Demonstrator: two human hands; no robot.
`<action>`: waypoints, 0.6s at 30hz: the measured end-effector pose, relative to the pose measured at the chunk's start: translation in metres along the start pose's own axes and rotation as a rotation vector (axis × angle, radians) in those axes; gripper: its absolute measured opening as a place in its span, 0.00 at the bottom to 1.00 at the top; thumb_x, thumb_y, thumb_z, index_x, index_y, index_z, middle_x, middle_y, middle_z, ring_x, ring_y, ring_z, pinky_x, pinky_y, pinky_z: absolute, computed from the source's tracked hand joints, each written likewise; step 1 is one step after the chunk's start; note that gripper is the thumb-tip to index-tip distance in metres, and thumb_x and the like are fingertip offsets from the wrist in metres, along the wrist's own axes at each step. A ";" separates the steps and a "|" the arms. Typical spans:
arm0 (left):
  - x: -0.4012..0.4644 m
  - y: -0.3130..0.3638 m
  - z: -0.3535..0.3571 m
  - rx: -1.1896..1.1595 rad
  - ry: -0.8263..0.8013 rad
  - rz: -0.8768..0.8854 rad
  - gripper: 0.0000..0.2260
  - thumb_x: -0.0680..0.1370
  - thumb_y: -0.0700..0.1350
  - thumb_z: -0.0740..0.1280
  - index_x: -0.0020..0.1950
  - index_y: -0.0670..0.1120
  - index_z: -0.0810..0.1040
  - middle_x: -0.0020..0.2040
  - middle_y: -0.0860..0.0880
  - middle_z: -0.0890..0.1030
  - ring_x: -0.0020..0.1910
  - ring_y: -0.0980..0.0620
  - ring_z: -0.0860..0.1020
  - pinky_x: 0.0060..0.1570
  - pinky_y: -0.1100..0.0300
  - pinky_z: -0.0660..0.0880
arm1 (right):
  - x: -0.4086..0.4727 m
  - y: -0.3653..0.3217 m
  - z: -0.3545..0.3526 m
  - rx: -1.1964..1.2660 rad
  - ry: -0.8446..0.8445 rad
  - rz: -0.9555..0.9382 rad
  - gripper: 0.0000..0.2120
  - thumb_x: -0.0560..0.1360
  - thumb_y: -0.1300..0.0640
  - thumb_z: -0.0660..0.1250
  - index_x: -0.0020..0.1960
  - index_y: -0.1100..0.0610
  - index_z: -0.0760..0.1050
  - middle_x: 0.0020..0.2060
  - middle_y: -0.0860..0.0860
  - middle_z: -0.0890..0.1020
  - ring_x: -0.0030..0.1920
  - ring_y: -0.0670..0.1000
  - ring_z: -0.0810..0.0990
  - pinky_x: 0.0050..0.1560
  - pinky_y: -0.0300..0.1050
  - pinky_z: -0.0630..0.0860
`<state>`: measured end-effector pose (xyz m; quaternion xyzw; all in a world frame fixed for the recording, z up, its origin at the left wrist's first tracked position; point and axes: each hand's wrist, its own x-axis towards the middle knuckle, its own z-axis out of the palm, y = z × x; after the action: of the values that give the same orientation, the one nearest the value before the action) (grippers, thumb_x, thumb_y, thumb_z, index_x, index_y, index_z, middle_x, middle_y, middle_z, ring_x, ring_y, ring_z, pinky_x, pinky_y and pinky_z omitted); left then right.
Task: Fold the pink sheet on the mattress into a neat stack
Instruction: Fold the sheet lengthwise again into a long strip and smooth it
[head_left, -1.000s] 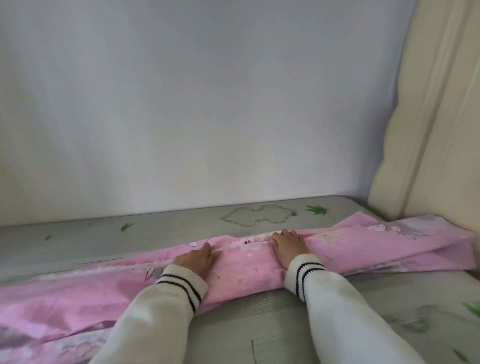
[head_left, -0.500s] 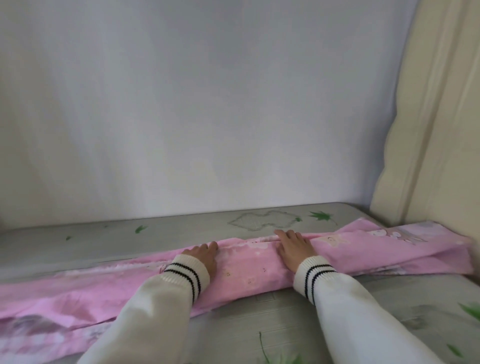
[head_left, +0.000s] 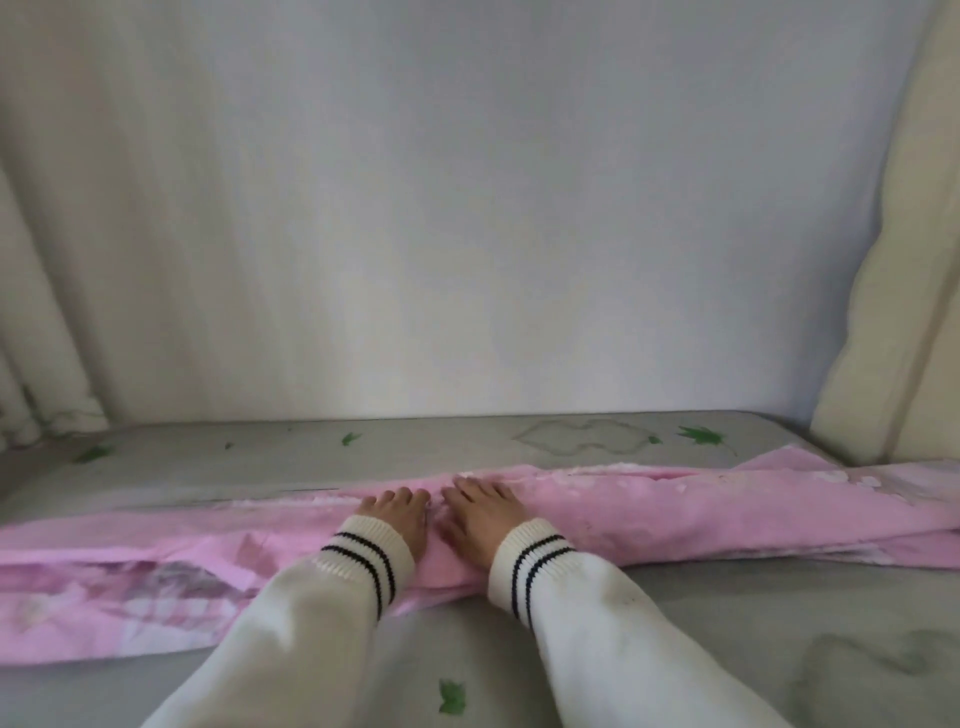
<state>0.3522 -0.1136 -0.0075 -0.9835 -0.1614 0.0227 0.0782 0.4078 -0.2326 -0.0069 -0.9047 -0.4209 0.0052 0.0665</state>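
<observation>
The pink sheet (head_left: 675, 514) lies folded into a long narrow band across the grey mattress (head_left: 260, 462), running from the left edge to the right edge of the view. My left hand (head_left: 402, 519) and my right hand (head_left: 480, 512) rest flat on the band's middle, palms down, fingers spread toward the far edge, almost touching each other. Neither hand grips the cloth. Both arms wear white sleeves with two dark stripes at the cuffs. The sheet's left part shows a faded print and sits wider and less even.
A pale wall (head_left: 467, 234) rises behind the mattress. A cream padded headboard (head_left: 893, 312) stands at the right, and a light curtain (head_left: 36, 338) hangs at the far left. Green leaf prints dot the mattress.
My hands have slid together along the sheet, from well apart to nearly touching at its middle. The view has shifted, showing more of the sheet's left part.
</observation>
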 end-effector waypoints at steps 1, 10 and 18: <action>-0.001 -0.003 0.002 0.001 -0.012 -0.015 0.19 0.82 0.47 0.49 0.72 0.46 0.60 0.72 0.46 0.66 0.70 0.46 0.66 0.70 0.51 0.62 | 0.003 -0.004 0.003 -0.002 -0.016 0.006 0.24 0.80 0.51 0.50 0.74 0.58 0.56 0.76 0.55 0.57 0.75 0.54 0.55 0.75 0.53 0.49; 0.002 -0.020 0.038 -0.144 -0.035 -0.040 0.28 0.77 0.55 0.39 0.77 0.49 0.50 0.78 0.51 0.52 0.77 0.53 0.54 0.75 0.55 0.50 | 0.017 -0.003 0.027 -0.007 -0.125 0.114 0.28 0.80 0.43 0.44 0.77 0.50 0.42 0.77 0.53 0.45 0.77 0.53 0.44 0.76 0.52 0.41; 0.001 -0.027 0.035 -0.181 -0.103 -0.046 0.26 0.81 0.56 0.46 0.77 0.49 0.46 0.78 0.51 0.49 0.77 0.50 0.51 0.76 0.51 0.48 | 0.020 -0.005 0.028 -0.096 -0.158 0.279 0.35 0.76 0.34 0.41 0.76 0.50 0.36 0.76 0.57 0.38 0.76 0.56 0.38 0.74 0.55 0.34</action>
<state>0.3419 -0.0828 -0.0376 -0.9801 -0.1892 0.0567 -0.0187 0.4155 -0.2112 -0.0330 -0.9532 -0.2951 0.0655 -0.0116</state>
